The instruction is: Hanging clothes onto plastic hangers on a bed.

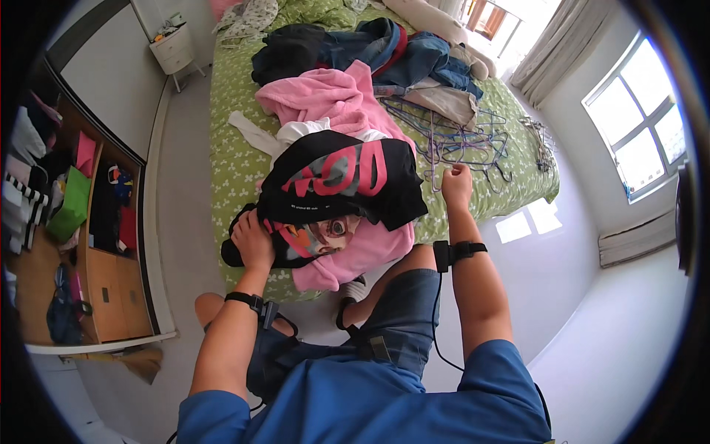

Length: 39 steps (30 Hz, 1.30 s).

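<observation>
My left hand (253, 237) rests on the left side of a black T-shirt (333, 172) with pink lettering and a printed picture; whether its fingers grip the cloth cannot be told. The shirt lies crumpled over a pink fleece garment (383, 244) and a white garment (255, 135). To the right, my right hand (456, 186) is raised with curled fingers beside the tangled plastic clothes hangers (466, 136). A thin purple hanger is right by its fingertips, and whether it is held cannot be told.
The bed's green patterned cover (238, 72) bears jeans (355, 50), a beige garment (444, 100) and a long plush toy (427, 19) farther back. Metal clip hangers (541, 141) lie at its right edge. An open wardrobe (119, 261) with clothes stands left, near a small white cabinet (173, 51).
</observation>
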Each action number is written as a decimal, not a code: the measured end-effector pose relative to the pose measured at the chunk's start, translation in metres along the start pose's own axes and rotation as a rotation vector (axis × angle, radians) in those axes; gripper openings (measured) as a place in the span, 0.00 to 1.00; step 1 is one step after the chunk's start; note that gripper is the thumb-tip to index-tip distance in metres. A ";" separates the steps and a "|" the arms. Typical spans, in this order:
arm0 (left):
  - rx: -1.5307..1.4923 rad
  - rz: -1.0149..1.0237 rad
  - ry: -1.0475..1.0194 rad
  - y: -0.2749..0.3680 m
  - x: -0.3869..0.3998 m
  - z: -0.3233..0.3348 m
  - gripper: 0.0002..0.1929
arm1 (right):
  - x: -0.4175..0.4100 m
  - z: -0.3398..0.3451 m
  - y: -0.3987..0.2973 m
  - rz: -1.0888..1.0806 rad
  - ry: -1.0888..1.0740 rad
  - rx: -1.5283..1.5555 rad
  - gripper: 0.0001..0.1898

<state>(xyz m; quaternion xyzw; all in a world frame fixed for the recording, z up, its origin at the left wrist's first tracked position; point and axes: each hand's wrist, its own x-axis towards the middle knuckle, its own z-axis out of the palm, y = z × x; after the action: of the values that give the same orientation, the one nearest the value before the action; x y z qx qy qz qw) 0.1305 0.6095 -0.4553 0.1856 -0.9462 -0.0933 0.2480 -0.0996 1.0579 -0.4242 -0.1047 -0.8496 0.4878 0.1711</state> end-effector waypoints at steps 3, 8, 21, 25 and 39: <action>-0.030 -0.037 -0.041 0.000 0.001 -0.002 0.24 | 0.027 0.022 0.053 -0.012 0.368 -0.566 0.20; -0.021 -0.045 -0.032 -0.001 0.000 0.000 0.24 | 0.039 0.039 0.089 0.308 -0.072 -0.085 0.22; -0.009 -0.041 -0.044 -0.002 0.001 0.001 0.22 | 0.038 0.020 0.056 0.497 -0.223 0.446 0.15; -0.009 -0.037 -0.025 -0.002 0.001 0.001 0.22 | 0.039 0.030 0.063 0.436 -0.130 0.278 0.11; 0.003 -0.040 -0.050 -0.005 0.000 0.005 0.22 | 0.052 0.017 0.040 0.282 -0.077 0.338 0.22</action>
<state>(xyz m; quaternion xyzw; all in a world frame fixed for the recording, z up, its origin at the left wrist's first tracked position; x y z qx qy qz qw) 0.1294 0.6053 -0.4603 0.2026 -0.9483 -0.1014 0.2222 -0.1535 1.0819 -0.4571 -0.1735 -0.7387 0.6460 0.0836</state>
